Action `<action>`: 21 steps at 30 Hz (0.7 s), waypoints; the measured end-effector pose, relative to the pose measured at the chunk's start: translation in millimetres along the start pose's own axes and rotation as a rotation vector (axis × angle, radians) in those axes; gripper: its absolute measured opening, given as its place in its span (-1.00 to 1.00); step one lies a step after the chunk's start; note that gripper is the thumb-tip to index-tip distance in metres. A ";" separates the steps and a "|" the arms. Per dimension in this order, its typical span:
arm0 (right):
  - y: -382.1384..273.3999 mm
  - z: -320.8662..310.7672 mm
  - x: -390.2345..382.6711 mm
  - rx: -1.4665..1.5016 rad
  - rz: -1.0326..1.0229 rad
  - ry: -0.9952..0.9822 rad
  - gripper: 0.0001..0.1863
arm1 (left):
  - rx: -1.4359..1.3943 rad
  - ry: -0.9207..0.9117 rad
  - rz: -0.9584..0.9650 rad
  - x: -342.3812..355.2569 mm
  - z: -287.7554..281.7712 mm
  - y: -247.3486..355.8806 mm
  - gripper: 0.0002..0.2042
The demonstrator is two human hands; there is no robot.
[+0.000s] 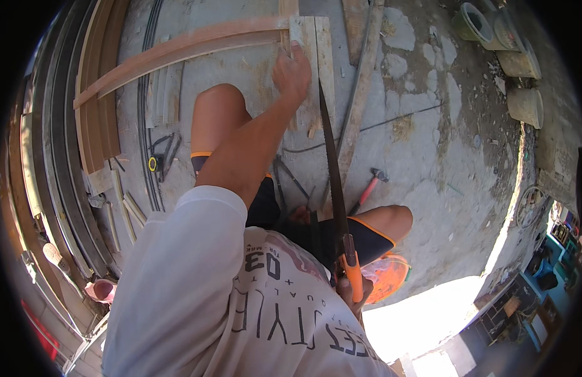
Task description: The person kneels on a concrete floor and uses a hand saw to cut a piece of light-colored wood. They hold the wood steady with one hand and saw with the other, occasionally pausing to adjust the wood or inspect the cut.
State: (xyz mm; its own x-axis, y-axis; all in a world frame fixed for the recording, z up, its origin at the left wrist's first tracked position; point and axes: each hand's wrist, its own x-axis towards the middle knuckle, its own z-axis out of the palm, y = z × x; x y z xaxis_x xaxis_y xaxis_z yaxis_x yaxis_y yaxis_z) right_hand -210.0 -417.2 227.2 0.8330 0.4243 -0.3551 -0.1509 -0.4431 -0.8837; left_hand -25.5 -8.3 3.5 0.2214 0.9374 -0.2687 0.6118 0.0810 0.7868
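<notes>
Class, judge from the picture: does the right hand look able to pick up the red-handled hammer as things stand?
Probably not directly: the right hand is gripping the saw's orange handle, and the bent right leg lies between it and the red-handled hammer.

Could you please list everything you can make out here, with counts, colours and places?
Handsaw: one, dark and orange, centre
Boards: at least two, pale, upper centre
Wooden strips: count unclear, reddish, upper left
Long plank: one, greyish, right of handsaw
Hammer: one, red-handled, right of centre
Tape measure: one, yellow-black, left
Rods: several, dark, left
Planks: several, brown, left
Buckets: at least three, greyish, upper right
Floor: one, grey, beneath
Other clutter: uncounted, mixed, both edges
Shirt: one, white, bottom
Left hand: one, bare, at the boards
Right hand: one, bare, gripping handsaw
</notes>
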 end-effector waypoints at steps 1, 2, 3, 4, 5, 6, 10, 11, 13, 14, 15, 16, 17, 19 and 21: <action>11.8 9.5 22.8 0.008 -0.010 -0.007 -0.60 | -0.010 0.003 0.017 -1.5 4.4 3.6 -0.26; 24.7 19.0 44.7 0.019 -0.020 -0.005 -0.61 | -0.020 0.007 0.043 -4.3 10.2 6.7 -0.26; 20.2 33.0 80.6 0.044 0.023 -0.033 -0.61 | -0.022 0.012 0.044 -6.7 10.4 3.1 -0.26; 16.7 46.9 116.6 0.068 0.067 -0.057 -0.62 | -0.009 -0.008 0.022 -7.2 10.2 3.5 -0.26; -2.7 57.2 144.7 0.117 0.113 -0.080 -0.62 | 0.004 -0.017 0.002 -5.2 10.2 5.7 -0.26; -10.4 60.3 155.0 0.097 0.087 -0.109 -0.63 | 0.027 -0.003 -0.023 -3.1 2.2 5.7 -0.26; -16.2 38.7 88.9 -0.051 0.082 -0.081 -0.65 | 0.020 -0.037 -0.046 6.0 -4.7 8.8 -0.25; -15.0 27.3 56.1 -0.013 0.080 -0.042 -0.66 | 0.019 -0.030 -0.042 4.0 0.4 5.7 -0.25; -10.0 -0.7 -5.4 -0.010 0.096 -0.022 -0.64 | 0.027 -0.014 -0.028 2.6 4.4 2.0 -0.24; -8.9 -11.9 -22.0 -0.051 0.115 -0.040 -0.63 | 0.031 -0.006 -0.022 2.5 2.9 -0.4 -0.24; -9.7 -7.0 -15.5 -0.051 0.055 -0.015 -0.63 | 0.034 -0.002 -0.001 3.6 2.3 1.6 -0.23; -11.4 1.1 -2.4 -0.051 -0.005 0.009 -0.63 | 0.021 0.011 0.011 3.6 4.6 1.1 -0.23; -9.6 10.9 11.9 -0.045 -0.070 0.047 -0.64 | 0.005 0.017 0.038 0.6 11.7 0.9 -0.22; -8.6 36.3 83.5 0.060 0.071 -0.033 -0.63 | 0.015 0.015 0.036 -0.4 11.0 -2.1 -0.21; -32.7 59.5 163.9 0.039 0.144 -0.109 -0.62 | 0.047 -0.012 -0.025 0.0 4.0 3.3 -0.21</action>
State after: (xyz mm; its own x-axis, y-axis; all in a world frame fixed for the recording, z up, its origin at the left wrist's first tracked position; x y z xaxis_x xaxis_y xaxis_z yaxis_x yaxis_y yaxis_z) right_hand -100.2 -286.1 179.7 0.7391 0.4429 -0.5075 -0.2862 -0.4755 -0.8319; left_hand -20.4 -9.4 3.9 0.2150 0.9310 -0.2949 0.6524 0.0878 0.7527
